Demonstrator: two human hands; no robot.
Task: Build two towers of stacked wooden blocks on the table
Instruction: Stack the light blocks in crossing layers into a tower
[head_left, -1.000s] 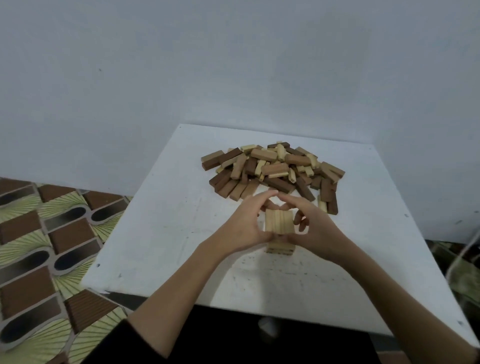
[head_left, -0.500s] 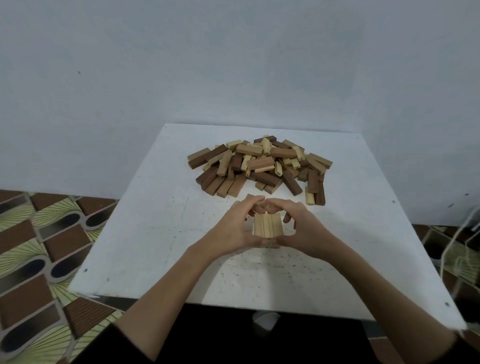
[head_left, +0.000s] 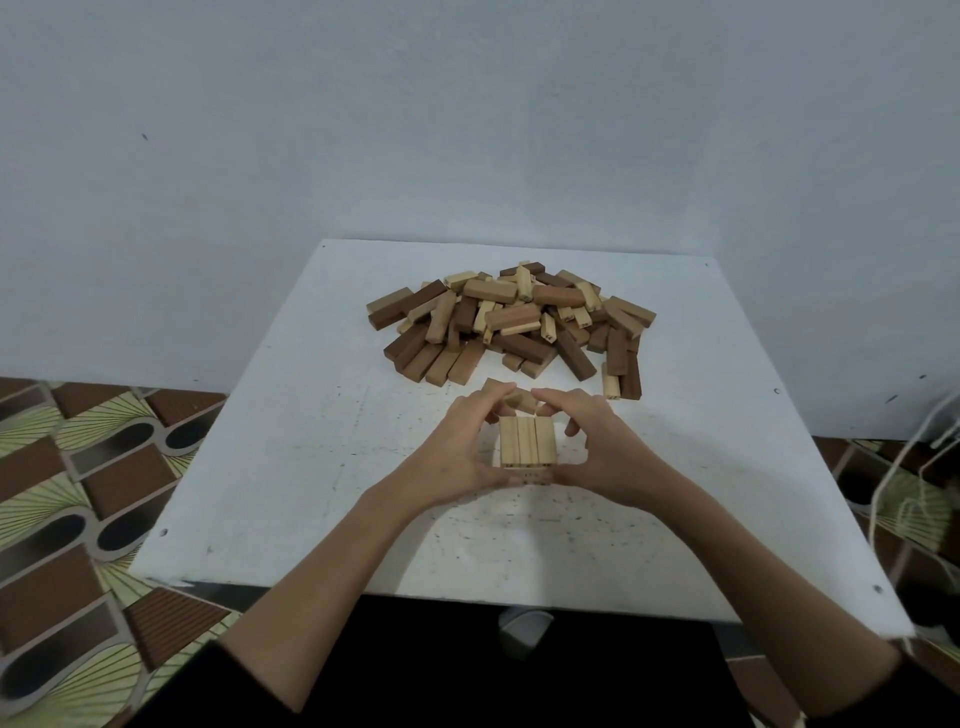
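Pale blue wall behind, patterned floor tiles to either side: a small white table (head_left: 322, 415) carries the start of a block-building job that, judging by how things lie, is barely begun. Both of a person's hands close around the sides of a short stack of pale blocks (head_left: 528, 447) standing at the middle of the table, nearer its front edge than its back. The left hand (head_left: 457, 452) curls against the stack's left side, thumb low at the front and fingers arched over the back; the right hand (head_left: 597, 452) mirrors it on the right side, so each grasps the stack and appears to be squaring it up. The top layer shows several pale blocks lying side by side, and at least one layer sits beneath it; how many more are hidden by the hands cannot be told. A loose pile of light and dark wooden blocks (head_left: 511, 327) lies spread toward the back edge, well apart from the stack, with a couple of stray blocks (head_left: 506, 395) just behind the fingertips. As a judgement, the first tower is only a few layers high, no second tower is in view, and nearly all the blocks remain to be stacked. Cords (head_left: 904, 467) hang at the right of the picture, beyond the table's right edge
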